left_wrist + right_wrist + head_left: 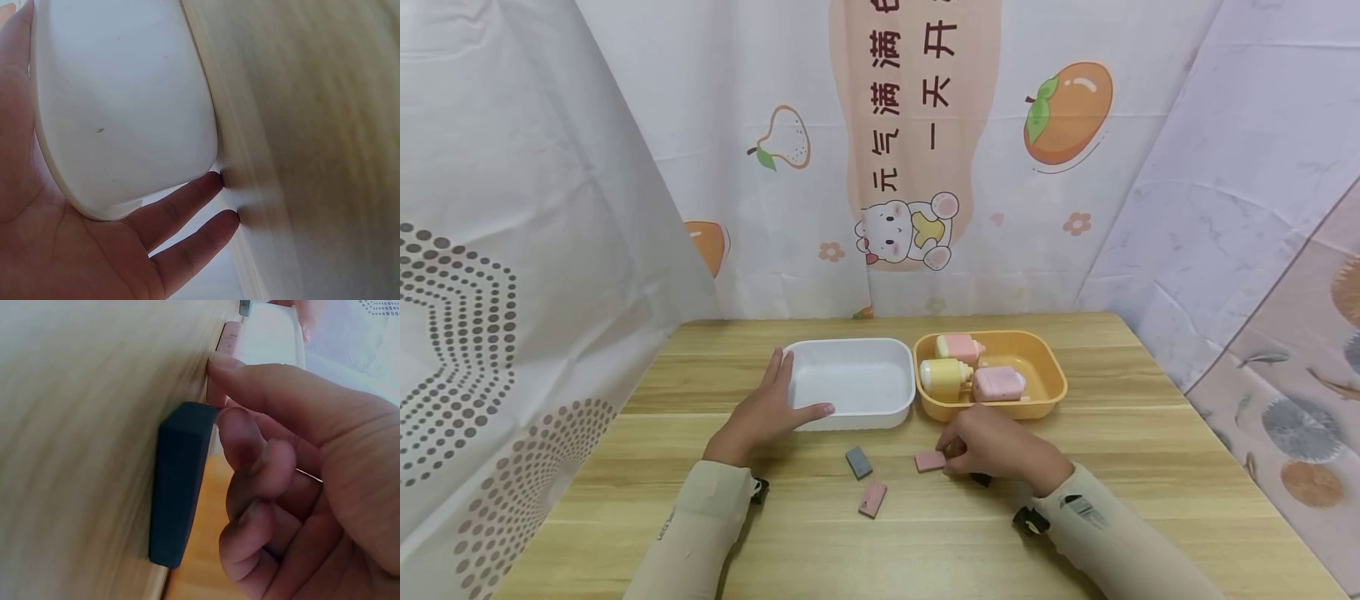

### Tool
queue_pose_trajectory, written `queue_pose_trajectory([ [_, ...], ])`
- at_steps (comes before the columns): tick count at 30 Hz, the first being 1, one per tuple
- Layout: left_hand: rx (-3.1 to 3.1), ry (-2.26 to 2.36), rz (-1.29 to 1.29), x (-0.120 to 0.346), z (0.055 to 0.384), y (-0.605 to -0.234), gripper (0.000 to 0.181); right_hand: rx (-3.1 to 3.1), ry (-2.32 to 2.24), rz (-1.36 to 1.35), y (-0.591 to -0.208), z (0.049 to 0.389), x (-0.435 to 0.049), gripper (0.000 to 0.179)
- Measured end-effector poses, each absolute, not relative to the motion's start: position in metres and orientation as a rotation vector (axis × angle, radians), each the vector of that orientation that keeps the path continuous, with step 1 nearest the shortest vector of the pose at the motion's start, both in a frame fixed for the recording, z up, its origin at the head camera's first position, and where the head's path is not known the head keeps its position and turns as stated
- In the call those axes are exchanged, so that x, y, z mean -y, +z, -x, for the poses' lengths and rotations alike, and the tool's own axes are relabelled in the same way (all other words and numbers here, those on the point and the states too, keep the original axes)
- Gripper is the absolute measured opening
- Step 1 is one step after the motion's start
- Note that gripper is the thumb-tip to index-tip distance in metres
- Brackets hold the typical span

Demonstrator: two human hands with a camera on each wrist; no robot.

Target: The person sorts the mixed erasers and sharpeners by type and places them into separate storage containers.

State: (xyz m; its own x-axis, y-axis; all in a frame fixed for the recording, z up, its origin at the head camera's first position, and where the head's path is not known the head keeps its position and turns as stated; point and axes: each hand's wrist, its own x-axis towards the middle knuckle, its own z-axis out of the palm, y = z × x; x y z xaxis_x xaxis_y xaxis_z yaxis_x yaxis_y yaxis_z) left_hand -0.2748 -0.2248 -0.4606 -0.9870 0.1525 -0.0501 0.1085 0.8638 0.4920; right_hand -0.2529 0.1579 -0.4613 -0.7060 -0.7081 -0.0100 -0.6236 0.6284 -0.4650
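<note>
My left hand (760,421) spreads round the left end of a white plastic tray (891,419), thumb over the front rim and straight fingers along the outer side. In the left wrist view, fingertips (215,178) meet the table just past the tray's corner. With thumb and forefinger, my right hand (992,446) pinches the right end of a small flat pink block (929,461) lying on the table. A dark block (178,487) lies right beside the curled fingers, mostly hidden under the hand in the head view.
A grey block (859,462) and another pink block (872,498) lie in front of the white tray. Touching that tray's right side is an orange tray (1054,385) with a yellow bottle-shaped item (943,372) and two pink ones. A printed curtain (820,200) hangs behind the table.
</note>
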Motion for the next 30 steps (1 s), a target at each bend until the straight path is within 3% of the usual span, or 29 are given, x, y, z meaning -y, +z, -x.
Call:
queue_pose_trajectory([
  [13, -2.941, 0.772, -0.190, 0.228, 0.275, -0.460, 0.136, -2.693, -0.633, 1.131, -0.458, 0.252, -0.153, 0.006],
  [30, -2.934, 0.794, -0.193, 0.225, 0.273, -0.458, 0.137, -2.804, -0.604, 1.208, -0.447, 0.250, -0.146, 0.017],
])
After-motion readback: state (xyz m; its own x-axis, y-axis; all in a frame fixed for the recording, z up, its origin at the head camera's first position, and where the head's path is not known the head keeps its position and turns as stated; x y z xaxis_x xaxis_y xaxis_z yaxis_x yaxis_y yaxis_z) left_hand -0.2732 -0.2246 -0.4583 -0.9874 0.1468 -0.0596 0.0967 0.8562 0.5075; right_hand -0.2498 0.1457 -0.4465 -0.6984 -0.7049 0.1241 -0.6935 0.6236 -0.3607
